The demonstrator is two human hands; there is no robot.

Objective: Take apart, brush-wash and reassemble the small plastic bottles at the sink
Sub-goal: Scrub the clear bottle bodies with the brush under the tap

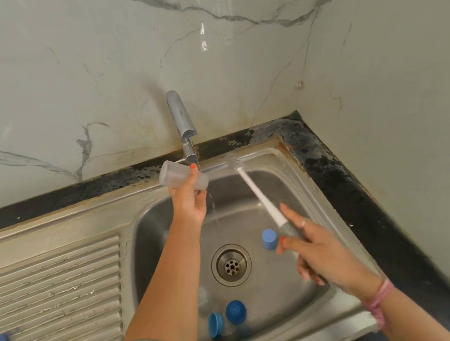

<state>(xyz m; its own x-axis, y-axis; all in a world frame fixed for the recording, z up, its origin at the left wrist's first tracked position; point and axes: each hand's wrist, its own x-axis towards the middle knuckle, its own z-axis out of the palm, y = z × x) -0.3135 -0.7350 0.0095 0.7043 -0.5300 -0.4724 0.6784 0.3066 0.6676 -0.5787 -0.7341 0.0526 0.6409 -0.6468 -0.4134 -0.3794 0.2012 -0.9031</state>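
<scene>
The left arm reached up from the six o'clock edge, and the left hand (189, 201) held a clear bottle (178, 176) tilted under the tap (182, 124), fingers curled round its middle while a thin stream of water fell past it. The right hand (312, 247) came in from five o'clock, its fingers wrapped round the grey grip of a white bottle brush (258, 191) with the forefinger stretched along it, the bristle end pointing toward twelve o'clock. Three blue caps (269, 239) lay in the steel sink (321, 203), below a marble wall (60, 77).
</scene>
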